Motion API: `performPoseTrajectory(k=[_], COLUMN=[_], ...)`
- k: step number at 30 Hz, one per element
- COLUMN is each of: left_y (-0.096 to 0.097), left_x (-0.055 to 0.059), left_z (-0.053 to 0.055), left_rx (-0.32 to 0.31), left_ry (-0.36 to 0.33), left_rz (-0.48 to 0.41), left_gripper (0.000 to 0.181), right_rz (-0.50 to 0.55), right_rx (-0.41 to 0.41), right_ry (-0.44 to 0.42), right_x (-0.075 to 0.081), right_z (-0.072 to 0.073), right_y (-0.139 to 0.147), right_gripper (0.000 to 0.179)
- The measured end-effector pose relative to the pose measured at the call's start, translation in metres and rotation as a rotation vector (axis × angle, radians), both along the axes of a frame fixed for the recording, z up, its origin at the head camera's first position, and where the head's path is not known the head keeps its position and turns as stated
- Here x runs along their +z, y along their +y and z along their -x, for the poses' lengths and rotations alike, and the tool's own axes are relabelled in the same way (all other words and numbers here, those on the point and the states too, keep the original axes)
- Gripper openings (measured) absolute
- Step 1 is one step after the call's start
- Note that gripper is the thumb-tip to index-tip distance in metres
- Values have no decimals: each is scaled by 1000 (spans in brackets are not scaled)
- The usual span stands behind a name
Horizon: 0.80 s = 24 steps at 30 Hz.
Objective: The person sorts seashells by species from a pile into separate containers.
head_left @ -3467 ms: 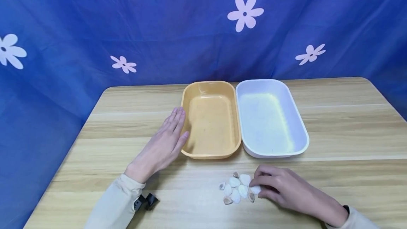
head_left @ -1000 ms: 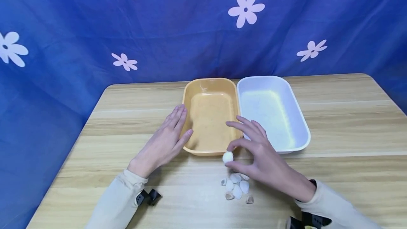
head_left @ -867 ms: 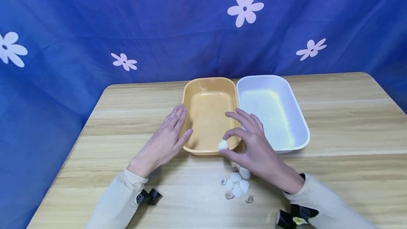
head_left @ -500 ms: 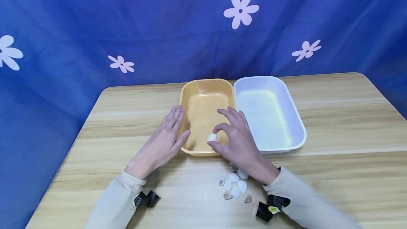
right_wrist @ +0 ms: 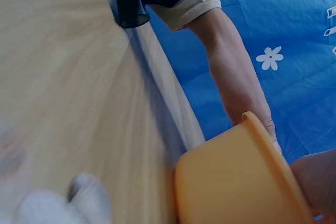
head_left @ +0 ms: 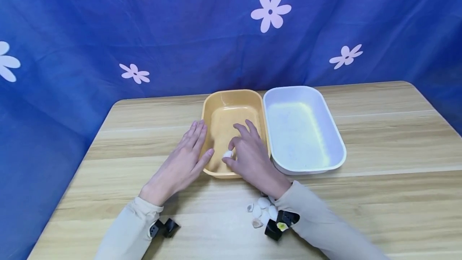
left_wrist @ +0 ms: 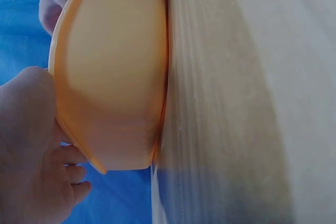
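In the head view a small white seashell (head_left: 227,154) is pinched between thumb and forefinger of my right hand (head_left: 249,155), over the near part of the orange tray (head_left: 236,175). The other right fingers are raised and spread. My left hand (head_left: 182,161) lies with straight fingers along the tray's left rim, thumb over the near left corner. From the left wrist view, the left fingers (left_wrist: 68,156) touch the rim from outside. A cluster of white and brownish shells (head_left: 264,203) sits on the table, partly covered by my right sleeve.
A white tray (head_left: 299,131) stands right beside the orange one, on its right. Both rest on a wood-grain table (head_left: 390,139) in front of a blue flowered curtain (head_left: 202,31). Black cameras are strapped to both wrists, the right one (head_left: 274,230) close over the shells.
My right hand picked a shell from the cluster and carried it up and left, from in front of the trays to over the orange one. The left hand stays at the rim.
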<state>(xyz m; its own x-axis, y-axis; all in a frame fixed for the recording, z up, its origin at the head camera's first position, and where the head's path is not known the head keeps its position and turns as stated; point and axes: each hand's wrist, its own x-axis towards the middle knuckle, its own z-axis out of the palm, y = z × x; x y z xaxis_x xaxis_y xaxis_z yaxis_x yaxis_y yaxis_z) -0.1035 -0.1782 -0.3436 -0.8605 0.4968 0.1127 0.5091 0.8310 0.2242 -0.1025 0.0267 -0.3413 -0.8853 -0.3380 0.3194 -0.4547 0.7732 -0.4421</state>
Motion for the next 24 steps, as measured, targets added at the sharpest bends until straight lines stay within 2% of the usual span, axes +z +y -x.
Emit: performPoseTrajectory(k=[4, 9, 15, 19, 24], left_y=[0, 1, 0, 0, -1], left_x=[0, 0, 0, 0, -1], left_z=[1, 1, 0, 0, -1], left_rx=[-5, -4, -2, -2, -2], left_ry=[7, 7, 11, 6, 17], left_rz=[-1, -6, -20, -19, -20], left_gripper=[68, 68, 68, 68, 68], right_rz=[-88, -113, -172, -181, -119], right_rx=[-7, -35, -61, -52, -24], right_ry=[-77, -147, -194, -178, -36], right_x=[4, 4, 3, 5, 15], right_z=[4, 10, 16, 17, 11], right_y=[-8, -13, -16, -13, 0], right_gripper=[25, 24, 24, 26, 27])
